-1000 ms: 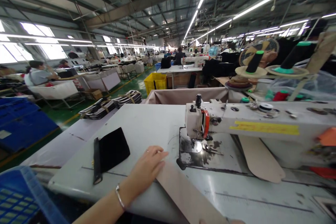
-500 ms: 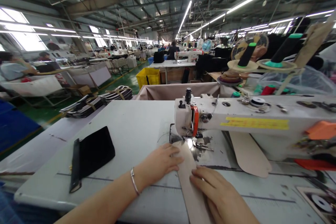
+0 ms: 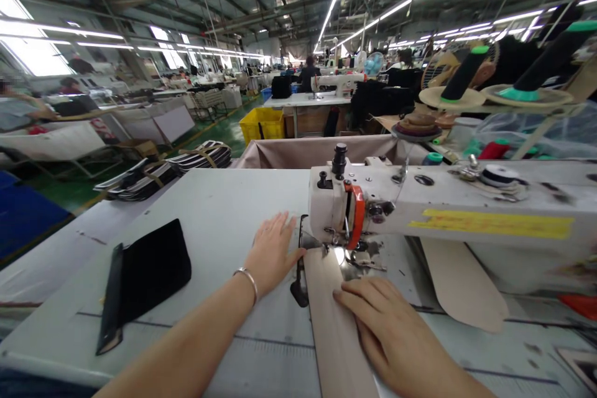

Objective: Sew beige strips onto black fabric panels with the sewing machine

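Observation:
A long beige strip (image 3: 329,323) lies on the white sewing table (image 3: 224,224), its far end at the needle area of the sewing machine (image 3: 466,199). My left hand (image 3: 272,253) lies flat left of the strip's far end, fingers spread, thumb reaching to the strip's left edge. On the strip's right edge rests my right hand (image 3: 385,317), its fingers extended and palm down. Under the machine arm is another beige piece with a rounded end (image 3: 466,286). A black fabric piece with a dark band (image 3: 153,270) lies at the left of the table.
Bundled striped pieces (image 3: 200,158) lie beyond the table's left edge. Behind the machine is a beige fabric-lined bin (image 3: 280,152), with a yellow crate (image 3: 262,124) farther back. Thread cones (image 3: 466,74) stand at the upper right. A person in dark clothes (image 3: 308,74) is far ahead.
My left hand has moved off the strip, forward and left, and its fingers have spread. My right hand stays at the strip's right edge. The view has shifted slightly.

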A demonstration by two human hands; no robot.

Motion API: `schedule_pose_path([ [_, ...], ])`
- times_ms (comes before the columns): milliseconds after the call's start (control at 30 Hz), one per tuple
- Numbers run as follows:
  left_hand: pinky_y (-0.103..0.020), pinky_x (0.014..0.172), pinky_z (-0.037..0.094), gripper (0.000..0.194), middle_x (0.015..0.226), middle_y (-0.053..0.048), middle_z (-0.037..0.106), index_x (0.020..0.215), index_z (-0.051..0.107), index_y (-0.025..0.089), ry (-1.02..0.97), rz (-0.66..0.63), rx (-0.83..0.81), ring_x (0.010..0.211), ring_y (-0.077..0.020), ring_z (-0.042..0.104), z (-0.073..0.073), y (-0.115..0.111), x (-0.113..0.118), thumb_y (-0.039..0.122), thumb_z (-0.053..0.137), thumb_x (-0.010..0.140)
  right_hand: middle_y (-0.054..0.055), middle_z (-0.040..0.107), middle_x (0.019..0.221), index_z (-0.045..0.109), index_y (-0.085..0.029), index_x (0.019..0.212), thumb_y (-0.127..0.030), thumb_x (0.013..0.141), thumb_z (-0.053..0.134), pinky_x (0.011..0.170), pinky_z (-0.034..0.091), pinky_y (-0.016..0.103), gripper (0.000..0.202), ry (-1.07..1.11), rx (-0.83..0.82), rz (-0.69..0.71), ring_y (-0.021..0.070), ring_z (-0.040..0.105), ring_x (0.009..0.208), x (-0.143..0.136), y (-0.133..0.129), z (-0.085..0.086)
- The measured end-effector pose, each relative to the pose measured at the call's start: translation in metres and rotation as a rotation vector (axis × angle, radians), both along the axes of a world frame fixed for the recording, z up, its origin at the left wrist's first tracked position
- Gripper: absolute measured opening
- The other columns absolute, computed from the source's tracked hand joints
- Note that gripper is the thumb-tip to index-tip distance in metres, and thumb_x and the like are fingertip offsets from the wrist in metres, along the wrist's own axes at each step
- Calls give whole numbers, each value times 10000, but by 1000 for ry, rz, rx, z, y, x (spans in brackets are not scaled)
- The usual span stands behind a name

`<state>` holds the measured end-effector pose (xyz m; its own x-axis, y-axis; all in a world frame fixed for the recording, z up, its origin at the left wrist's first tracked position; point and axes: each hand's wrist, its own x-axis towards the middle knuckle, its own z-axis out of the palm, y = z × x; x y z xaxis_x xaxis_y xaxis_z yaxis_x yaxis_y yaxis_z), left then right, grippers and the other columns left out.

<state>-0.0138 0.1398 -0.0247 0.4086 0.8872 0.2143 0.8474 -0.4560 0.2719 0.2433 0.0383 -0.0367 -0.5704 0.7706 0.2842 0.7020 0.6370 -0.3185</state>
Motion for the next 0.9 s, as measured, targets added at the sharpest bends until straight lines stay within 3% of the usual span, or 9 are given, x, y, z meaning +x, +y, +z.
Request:
schedule_pose_path([
  [100, -413, 1063, 460, 392, 1318, -99, 600, 1256, 632, 237, -108, -334, -94, 1212, -256, 553, 7, -13, -7, 295, 704, 875, 49, 591, 1257, 523, -252, 1321, -44, 763, 503, 998, 484, 416, 596, -4, 8, -26, 225, 550, 1122, 1, -1, -1],
  [200, -379, 1046, 488, 283, 1290, -68, 638, 1176, 693, 242, -143, -478, -133, 1174, -232, 579, 6, -22, -7, 272, 688, 895, 78, 581, 1287, 571, -229, 1256, -75, 762, 512, 1002, 488, 445, 521, 3, 62, -41, 247, 552, 1152, 3, -1, -4],
  [367, -380, 1140, 426, 287, 1341, -72, 619, 1241, 655, 214, -116, -487, -66, 1247, -221, 553, -2, -20, 3, 215, 570, 967, 70, 493, 1453, 578, -238, 1266, -85, 838, 480, 1046, 483, 452, 465, -16, 131, -67, 240, 502, 1282, 6, 2, -13],
  [567, -355, 1140, 428, 319, 1316, -91, 632, 1297, 607, 175, -121, -487, -43, 1280, -212, 537, -1, -18, 9, 194, 472, 1008, 84, 525, 1433, 534, -247, 1363, -71, 900, 439, 1049, 487, 443, 505, 12, 121, -71, 225, 514, 1290, 6, 10, -23],
  [900, -359, 1100, 470, 314, 1311, -75, 626, 1283, 625, 203, -146, -453, -60, 1225, -224, 559, -5, -17, 7, 229, 477, 1008, 68, 547, 1414, 557, -264, 1347, -89, 913, 434, 1042, 494, 426, 483, 28, 99, -78, 217, 534, 1270, 5, 13, -21],
])
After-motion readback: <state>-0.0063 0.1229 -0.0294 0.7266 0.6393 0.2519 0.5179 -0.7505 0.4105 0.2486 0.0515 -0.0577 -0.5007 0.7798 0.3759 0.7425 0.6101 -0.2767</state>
